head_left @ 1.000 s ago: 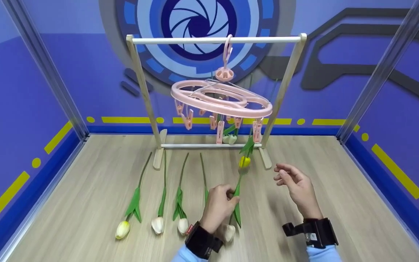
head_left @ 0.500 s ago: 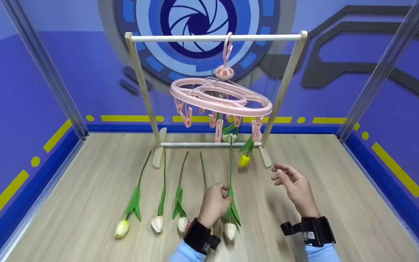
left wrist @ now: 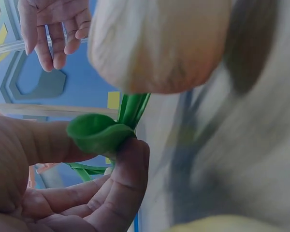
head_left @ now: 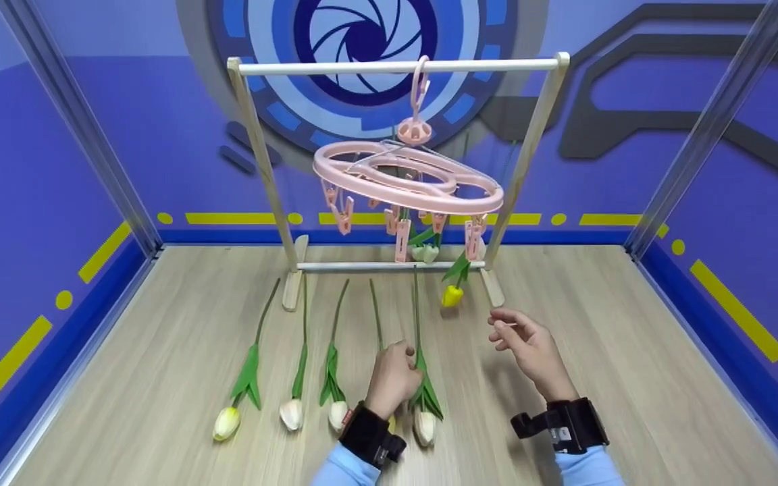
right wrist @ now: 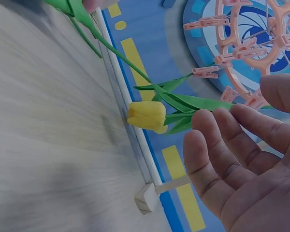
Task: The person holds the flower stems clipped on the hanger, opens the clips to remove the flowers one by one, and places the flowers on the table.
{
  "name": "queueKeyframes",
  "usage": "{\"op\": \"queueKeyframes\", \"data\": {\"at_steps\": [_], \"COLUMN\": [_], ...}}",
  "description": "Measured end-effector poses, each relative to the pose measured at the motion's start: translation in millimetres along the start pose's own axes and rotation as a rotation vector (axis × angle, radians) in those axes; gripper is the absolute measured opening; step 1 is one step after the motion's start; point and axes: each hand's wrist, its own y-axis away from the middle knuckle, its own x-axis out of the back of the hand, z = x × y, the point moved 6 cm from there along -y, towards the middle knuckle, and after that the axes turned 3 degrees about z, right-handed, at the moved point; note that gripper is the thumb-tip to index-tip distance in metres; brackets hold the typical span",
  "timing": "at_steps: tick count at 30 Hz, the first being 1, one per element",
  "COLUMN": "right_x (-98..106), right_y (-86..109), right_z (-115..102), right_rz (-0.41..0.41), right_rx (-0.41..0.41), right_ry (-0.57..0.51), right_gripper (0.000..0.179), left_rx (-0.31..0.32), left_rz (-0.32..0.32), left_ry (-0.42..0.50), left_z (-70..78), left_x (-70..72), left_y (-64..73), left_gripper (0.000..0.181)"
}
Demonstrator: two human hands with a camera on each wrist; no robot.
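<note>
My left hand (head_left: pixel 392 379) pinches a white artificial tulip (head_left: pixel 424 428) by its green leaves and stem. The bloom points toward me and the stem reaches away toward the rack. In the left wrist view, thumb and fingers close on a curled leaf (left wrist: pixel 96 135) just past the pale bloom (left wrist: pixel 159 43). My right hand (head_left: pixel 529 347) hovers over the table's right side, fingers loosely bent, holding nothing. Ahead of it a yellow tulip (head_left: pixel 452 295) hangs bloom-down below a pink clothespin (head_left: pixel 473 241) of the pink clip hanger (head_left: pixel 396 196).
A wooden rack (head_left: pixel 335 68) carries the hanger by its hook. White blooms (head_left: pixel 425 253) hang farther back. Left of my left hand lie a yellowish tulip (head_left: pixel 227 424) and white tulips (head_left: pixel 291 414); another stem (head_left: pixel 377 317) runs partly under that hand.
My left hand has shifted a little left with the white tulip, whose stem tip swung left, away from the hanging yellow one. My right hand has drifted slightly left.
</note>
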Motion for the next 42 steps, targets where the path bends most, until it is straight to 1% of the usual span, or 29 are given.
{"op": "queueKeyframes", "data": {"at_steps": [1,3,4,7,9,15,18,20,22,23,26,27,28,32,37,40,42], "right_x": [-1,-3,-4,-5,-5,-4,-4,-4,-3,-3,-2,-2,-2,0,3,4,6], "right_y": [0.2,0.3,0.4,0.4,0.5,1.1,1.1,1.2,1.3,1.3,1.2,1.2,1.2,1.7,2.5,2.3,1.8], "right_z": [0,1,1,1,2,2,2,3,2,2,1,1,0,-3,-6,-8,-9], "right_rz": [-0.002,-0.008,-0.011,-0.016,-0.017,-0.021,-0.024,-0.023,-0.024,-0.024,-0.023,-0.024,-0.025,-0.03,-0.026,-0.027,-0.03], "right_rx": [-0.006,-0.018,-0.021,-0.028,-0.029,-0.028,-0.028,-0.029,-0.032,-0.032,-0.029,-0.024,-0.019,0.016,0.05,0.051,0.049], "right_ry": [-0.003,-0.01,-0.011,-0.012,-0.012,-0.016,-0.018,-0.018,-0.02,-0.019,-0.017,-0.015,-0.013,0.007,0.032,0.029,0.031], "right_gripper": [0.024,0.023,0.023,0.022,0.022,0.023,0.023,0.023,0.024,0.024,0.024,0.024,0.024,0.024,0.024,0.025,0.025], "left_rx": [0.002,0.0,0.002,0.012,0.021,0.023,0.028,0.037,0.045,0.046,0.035,0.027,0.018,-0.007,-0.019,-0.051,-0.086], "left_rz": [-0.001,0.001,0.002,0.001,0.004,0.024,0.011,-0.002,-0.009,-0.011,-0.009,-0.004,0.0,0.017,0.029,0.027,0.018], "left_ry": [-0.005,-0.01,-0.011,-0.004,-0.002,-0.034,-0.041,-0.042,-0.048,-0.049,-0.056,-0.057,-0.057,-0.065,-0.076,-0.078,-0.076], "left_z": [-0.5,-1.2,-1.5,-2.7,-3.4,-3.5,-3.8,-4.3,-4.8,-4.7,-3.5,-2.7,-1.3,4.6,16.4,24.9,31.4], "left_x": [-0.3,-0.6,-0.8,-1.7,-2.0,-0.9,-1.3,-1.5,-1.3,-1.0,0.3,1.0,1.7,5.7,13.0,17.9,21.5], "left_y": [-0.3,-1.0,-1.4,-1.8,-1.6,-1.0,-1.0,-0.5,0.2,0.7,2.2,2.7,3.2,4.6,8.0,12.7,16.9], "left_gripper": [0.03,0.016,0.017,0.037,0.041,0.042,0.041,0.032,0.019,0.019,0.033,0.039,0.039,0.038,0.037,0.037,0.037]}}
